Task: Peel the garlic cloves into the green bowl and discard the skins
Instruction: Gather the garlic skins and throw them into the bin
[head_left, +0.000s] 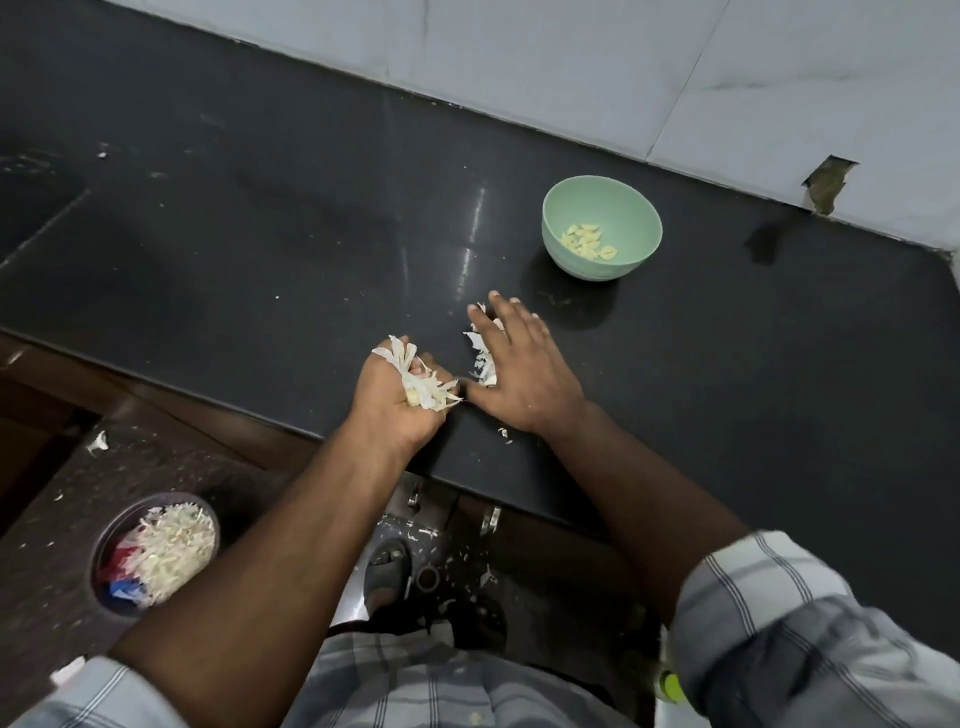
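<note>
— Where do we have the bowl (602, 227)?

— On the counter (260, 234), behind our right hand (519, 371), cloves (587, 242) in it.

— And the skins (480, 353)?

— Some under our right hand on the counter, a bunch (423, 382) in our left hand (402, 400) just beside it. The bin (153, 553) sits on the floor, below and left.

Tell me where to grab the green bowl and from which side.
Grip the green bowl by its near rim, reaching from the counter's front edge. It stands upright and open, peeled cloves low inside, so fingers over the rim touch none. The right hand is nearest.
</note>
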